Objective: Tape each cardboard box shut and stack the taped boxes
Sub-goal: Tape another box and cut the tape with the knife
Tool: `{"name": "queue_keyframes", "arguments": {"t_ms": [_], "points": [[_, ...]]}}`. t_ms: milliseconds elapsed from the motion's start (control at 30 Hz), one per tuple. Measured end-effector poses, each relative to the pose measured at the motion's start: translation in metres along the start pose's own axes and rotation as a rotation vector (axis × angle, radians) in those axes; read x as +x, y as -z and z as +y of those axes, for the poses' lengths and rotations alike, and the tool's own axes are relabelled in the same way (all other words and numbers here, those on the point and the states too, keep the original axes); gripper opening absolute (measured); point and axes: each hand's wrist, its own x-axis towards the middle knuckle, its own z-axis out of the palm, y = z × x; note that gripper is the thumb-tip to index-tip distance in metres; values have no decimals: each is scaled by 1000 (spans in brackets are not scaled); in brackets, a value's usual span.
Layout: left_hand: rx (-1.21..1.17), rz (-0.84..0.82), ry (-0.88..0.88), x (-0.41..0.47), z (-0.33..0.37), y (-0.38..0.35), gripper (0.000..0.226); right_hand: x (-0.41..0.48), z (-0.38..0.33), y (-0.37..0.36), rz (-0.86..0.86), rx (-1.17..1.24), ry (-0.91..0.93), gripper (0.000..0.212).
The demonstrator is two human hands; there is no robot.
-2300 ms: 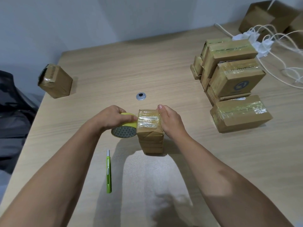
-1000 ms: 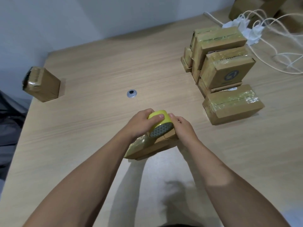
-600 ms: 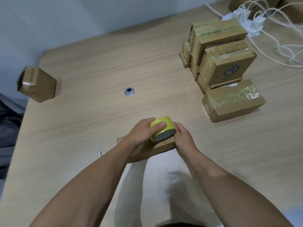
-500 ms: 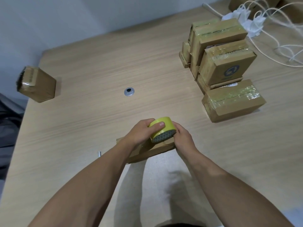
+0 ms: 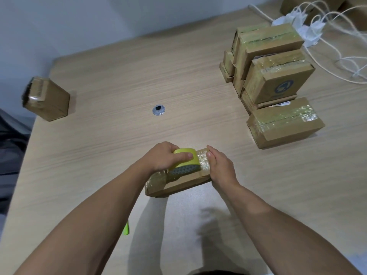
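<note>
The left hand (image 5: 166, 158) grips the yellow tape roll (image 5: 185, 160) atop the cardboard box (image 5: 178, 182) lying under both hands, the right hand (image 5: 221, 168) clasps the box's taped end, and the taped stack (image 5: 274, 80) sits well beyond it.

Matt brown cardboard box (image 5: 184, 180) under glossy, crinkled clear tape (image 5: 203, 162); pale wood-grain table (image 5: 119, 76); small shiny metal disc (image 5: 158, 110).

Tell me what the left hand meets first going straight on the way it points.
Probably the right hand, holding the cardboard box just beyond the tape roll the left hand grips; depth unclear.
</note>
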Motion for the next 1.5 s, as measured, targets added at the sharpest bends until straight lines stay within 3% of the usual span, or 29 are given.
{"name": "queue_keyframes", "arguments": {"t_ms": [400, 533, 700, 833, 900, 1133, 1500], "points": [[177, 31, 64, 1, 2, -1, 57, 14, -24, -6, 6, -203, 108, 41], [194, 62, 54, -1, 8, -7, 62, 22, -38, -20, -70, -272, 117, 34], [99, 59, -25, -8, 3, -4, 52, 18, -35, -18, -127, -433, 148, 31], [-250, 73, -57, -13, -16, -7, 43, 15, -31, -19, -93, -526, 198, 20], [-280, 90, -66, -17, -25, -8, 43, 14, -32, -19, -80, -560, 198, 20], [-84, 134, -43, -23, -25, 4, 52, 15, -36, -24, -68, -592, 127, 43], [311, 97, 99, -24, -28, 22, 47, 17, -39, -26, -83, -655, 116, 44]]}}
